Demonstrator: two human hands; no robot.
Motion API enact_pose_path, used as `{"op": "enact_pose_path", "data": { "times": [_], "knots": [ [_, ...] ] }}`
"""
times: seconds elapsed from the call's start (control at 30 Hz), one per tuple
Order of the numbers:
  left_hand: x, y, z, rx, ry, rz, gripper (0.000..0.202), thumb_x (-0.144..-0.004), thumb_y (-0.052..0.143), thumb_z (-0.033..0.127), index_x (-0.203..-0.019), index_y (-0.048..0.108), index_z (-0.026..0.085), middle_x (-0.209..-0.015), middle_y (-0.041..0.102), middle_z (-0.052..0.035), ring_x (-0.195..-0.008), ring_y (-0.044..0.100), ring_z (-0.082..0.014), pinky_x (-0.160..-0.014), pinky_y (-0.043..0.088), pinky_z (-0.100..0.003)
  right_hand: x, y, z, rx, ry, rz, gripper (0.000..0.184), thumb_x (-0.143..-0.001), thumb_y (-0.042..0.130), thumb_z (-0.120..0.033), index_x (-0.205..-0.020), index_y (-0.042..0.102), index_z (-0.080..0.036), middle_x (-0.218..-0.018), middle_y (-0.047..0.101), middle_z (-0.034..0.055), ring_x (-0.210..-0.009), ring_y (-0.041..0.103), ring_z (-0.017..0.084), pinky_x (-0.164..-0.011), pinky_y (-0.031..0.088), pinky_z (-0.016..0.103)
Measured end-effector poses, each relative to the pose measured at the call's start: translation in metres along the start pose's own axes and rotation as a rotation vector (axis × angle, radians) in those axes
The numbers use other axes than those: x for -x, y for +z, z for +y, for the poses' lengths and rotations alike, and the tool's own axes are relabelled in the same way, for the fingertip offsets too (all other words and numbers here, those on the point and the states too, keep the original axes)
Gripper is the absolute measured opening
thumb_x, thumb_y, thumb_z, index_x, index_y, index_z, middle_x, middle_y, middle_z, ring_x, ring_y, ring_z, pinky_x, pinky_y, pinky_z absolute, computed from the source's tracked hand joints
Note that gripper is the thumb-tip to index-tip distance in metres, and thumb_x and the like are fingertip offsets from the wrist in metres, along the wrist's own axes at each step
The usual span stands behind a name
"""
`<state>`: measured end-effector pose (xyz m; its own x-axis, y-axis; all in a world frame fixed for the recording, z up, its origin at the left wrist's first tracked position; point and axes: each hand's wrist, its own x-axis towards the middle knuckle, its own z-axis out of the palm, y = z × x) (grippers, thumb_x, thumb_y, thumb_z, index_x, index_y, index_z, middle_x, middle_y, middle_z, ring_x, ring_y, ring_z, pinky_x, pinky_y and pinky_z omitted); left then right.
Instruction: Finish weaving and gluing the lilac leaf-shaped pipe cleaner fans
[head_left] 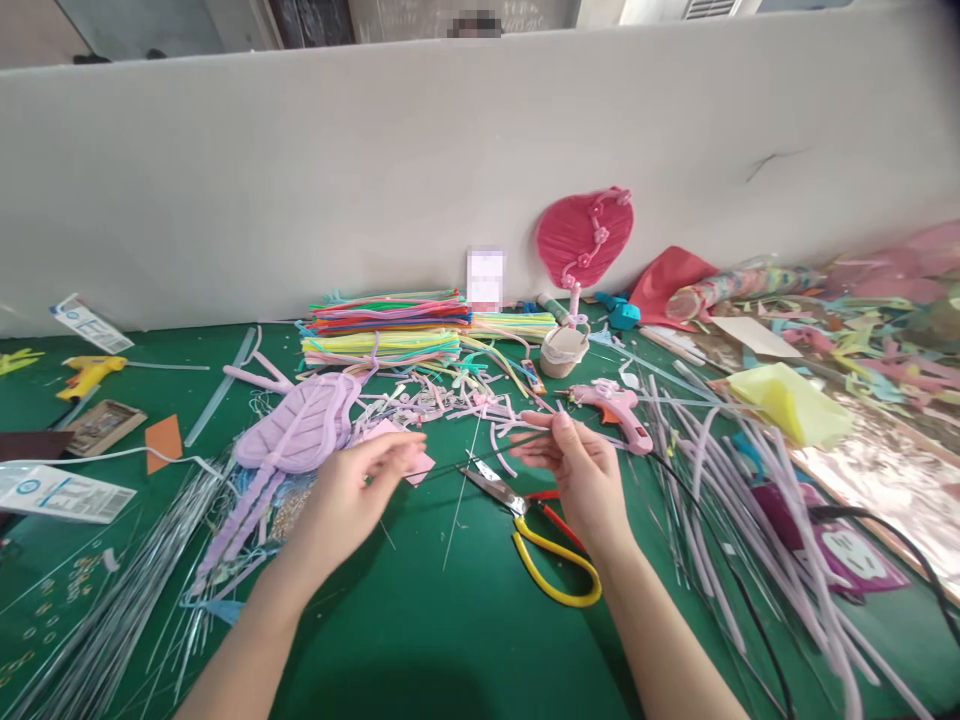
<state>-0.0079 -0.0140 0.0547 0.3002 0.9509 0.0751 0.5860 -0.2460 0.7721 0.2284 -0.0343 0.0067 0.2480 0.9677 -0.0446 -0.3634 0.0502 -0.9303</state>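
Observation:
A thin dark wire (487, 458) stretches between my two hands over the green table (420, 620). My left hand (379, 475) is closed in a pinch at the wire's left end, beside a small pink paper square (381, 430). Thumb and forefinger of my right hand (581, 465) pinch the other end. Below the right hand lie scissors (555, 590) with one yellow and one red handle, blades pointing up and left. A pink glue gun (622, 412) rests just beyond that hand. A lilac fuzzy leaf shape (296, 430) lies left of my left hand.
Bundles of coloured pipe cleaners (382, 340) and lilac scraps (435, 400) lie at the back. A pink fan-like piece (585, 240) stands in a small pot (562, 352). Metal wires (142, 570) spread left; lilac strips (810, 560) and a black cord (720, 560) lie right. A yellow glue gun (94, 375) sits far left.

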Motion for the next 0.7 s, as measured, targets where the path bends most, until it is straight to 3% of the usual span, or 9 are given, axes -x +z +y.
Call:
{"op": "enact_pose_path", "data": {
  "times": [0.1,0.2,0.3,0.47,0.7],
  "knots": [
    [0.003,-0.023,-0.011,-0.210,0.047,0.108,0.034,-0.089,0.052,0.050,-0.099,0.073,0.024,-0.103,0.075,-0.0048,-0.093,0.070,-0.0237,-0.069,0.057,-0.027,-0.004,-0.007,-0.005,-0.029,-0.009,0.074,0.035,-0.085,0.063,-0.047,-0.089,0.075,-0.015,-0.073,0.075,0.0064,-0.064,0.072,0.014,-0.059,0.057,0.020],
    [0.008,-0.035,-0.021,-0.328,0.114,0.123,0.029,-0.087,0.056,0.049,-0.094,0.073,0.026,-0.099,0.075,-0.0030,-0.090,0.070,-0.0220,-0.066,0.056,-0.024,-0.006,-0.009,-0.007,-0.055,-0.008,0.116,0.034,-0.082,0.066,-0.048,-0.085,0.075,-0.015,-0.070,0.075,0.0064,-0.063,0.071,0.014,-0.057,0.056,0.018],
    [0.013,-0.035,-0.030,-0.410,0.160,0.143,0.025,-0.087,0.059,0.046,-0.097,0.072,0.027,-0.100,0.074,-0.0018,-0.088,0.069,-0.0204,-0.063,0.054,-0.024,-0.008,-0.009,-0.007,-0.074,0.004,0.137,0.034,-0.079,0.069,-0.048,-0.083,0.075,-0.015,-0.070,0.075,0.0066,-0.063,0.072,0.014,-0.057,0.056,0.017],
    [0.018,-0.028,-0.039,-0.544,0.295,0.214,0.022,-0.089,0.058,0.039,-0.104,0.068,0.026,-0.101,0.070,-0.0037,-0.093,0.066,-0.0217,-0.080,0.052,-0.032,-0.008,-0.008,-0.005,-0.086,0.025,0.164,0.034,-0.079,0.070,-0.048,-0.081,0.074,-0.014,-0.069,0.075,0.0063,-0.063,0.071,0.013,-0.060,0.058,0.017],
    [0.023,-0.025,-0.035,-0.737,0.475,0.350,0.010,-0.088,0.061,0.024,-0.096,0.064,0.020,-0.089,0.067,-0.0050,-0.083,0.066,-0.0213,-0.082,0.051,-0.035,-0.009,-0.011,-0.001,-0.084,0.020,0.194,0.034,-0.080,0.069,-0.047,-0.079,0.073,-0.013,-0.067,0.074,0.0061,-0.062,0.071,0.014,-0.059,0.058,0.018]
  ]
}}
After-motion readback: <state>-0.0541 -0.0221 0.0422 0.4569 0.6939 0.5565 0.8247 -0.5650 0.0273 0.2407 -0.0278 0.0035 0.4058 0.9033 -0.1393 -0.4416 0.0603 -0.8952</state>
